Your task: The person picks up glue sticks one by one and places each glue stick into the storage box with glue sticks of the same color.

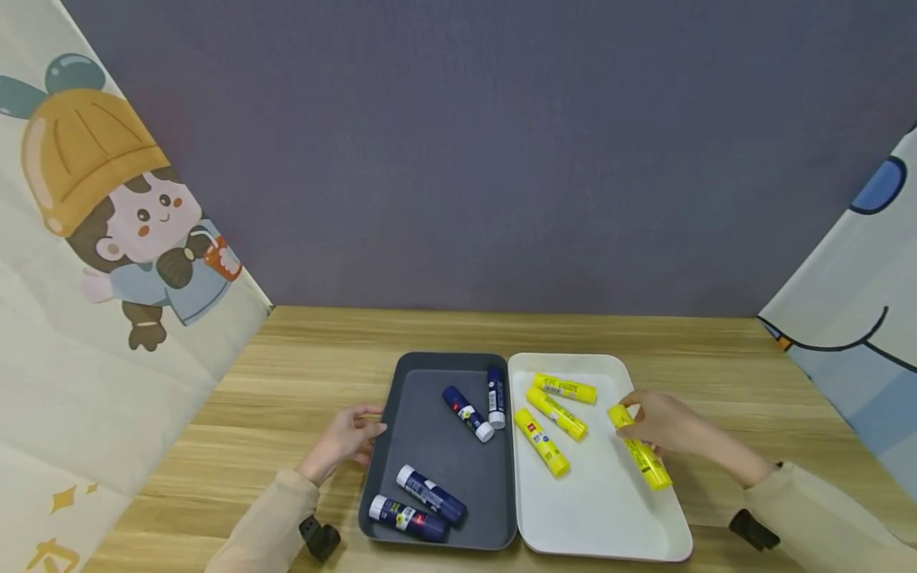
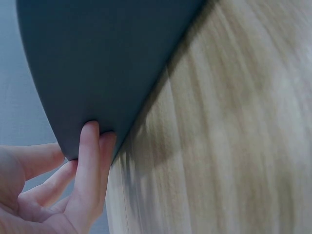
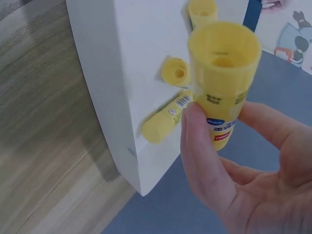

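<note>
My right hand holds a yellow glue stick slantwise over the right side of a white tray. In the right wrist view, its hollow end faces the camera, thumb and fingers on both sides of the tube. Three more yellow glue sticks lie in that tray's left and upper part. At the left edge of a dark grey tray, my left hand pinches the rim. Its fingers lie against the outer wall. Several dark blue glue sticks lie in the grey tray.
Both trays stand side by side on a wood-grain table. A dark grey-purple panel rises behind the table. Printed cloth with a cartoon figure hangs on the left, and another printed cloth on the right.
</note>
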The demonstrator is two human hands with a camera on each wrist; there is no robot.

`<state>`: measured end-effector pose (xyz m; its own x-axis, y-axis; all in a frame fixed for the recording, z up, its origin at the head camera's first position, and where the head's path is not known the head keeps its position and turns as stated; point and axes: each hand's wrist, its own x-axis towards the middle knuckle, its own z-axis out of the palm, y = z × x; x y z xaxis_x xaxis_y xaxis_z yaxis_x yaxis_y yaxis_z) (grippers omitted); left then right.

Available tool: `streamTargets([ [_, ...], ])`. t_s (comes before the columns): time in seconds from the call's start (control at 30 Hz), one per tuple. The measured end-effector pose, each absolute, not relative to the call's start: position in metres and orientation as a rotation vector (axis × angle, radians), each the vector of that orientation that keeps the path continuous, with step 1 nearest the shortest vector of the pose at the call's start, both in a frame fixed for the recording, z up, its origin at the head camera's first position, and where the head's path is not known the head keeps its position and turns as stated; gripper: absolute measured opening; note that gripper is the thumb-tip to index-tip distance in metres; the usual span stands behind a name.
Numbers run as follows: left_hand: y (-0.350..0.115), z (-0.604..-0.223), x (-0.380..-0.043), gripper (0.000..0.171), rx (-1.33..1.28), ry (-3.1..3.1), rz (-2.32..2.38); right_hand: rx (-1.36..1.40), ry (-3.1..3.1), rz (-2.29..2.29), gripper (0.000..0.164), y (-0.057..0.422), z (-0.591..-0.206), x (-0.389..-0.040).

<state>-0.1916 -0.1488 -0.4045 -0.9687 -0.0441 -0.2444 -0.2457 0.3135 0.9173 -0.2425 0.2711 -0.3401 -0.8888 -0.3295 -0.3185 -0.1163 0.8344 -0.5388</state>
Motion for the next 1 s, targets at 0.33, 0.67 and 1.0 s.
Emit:
streamTargets([
  [0.33, -0.153, -0.408, -0.191, 0.038, -0.165, 2.373, 1.769, -0.290, 2.562, -0.697, 0.048, 0.258, -0.352, -0.250],
  [0.67, -0.148, -0.406, -0.193, 0.037, -0.291, 2.404, 1.712, -0.255, 2.535, -0.645, 0.046, 0.251, -0.358, -0.250],
  [1.0, -0.149, -0.405, -0.192, 0.037, -0.287, 2.398, 1.713, -0.293, 2.542, -0.612, 0.044, 0.250, -0.363, -0.253],
])
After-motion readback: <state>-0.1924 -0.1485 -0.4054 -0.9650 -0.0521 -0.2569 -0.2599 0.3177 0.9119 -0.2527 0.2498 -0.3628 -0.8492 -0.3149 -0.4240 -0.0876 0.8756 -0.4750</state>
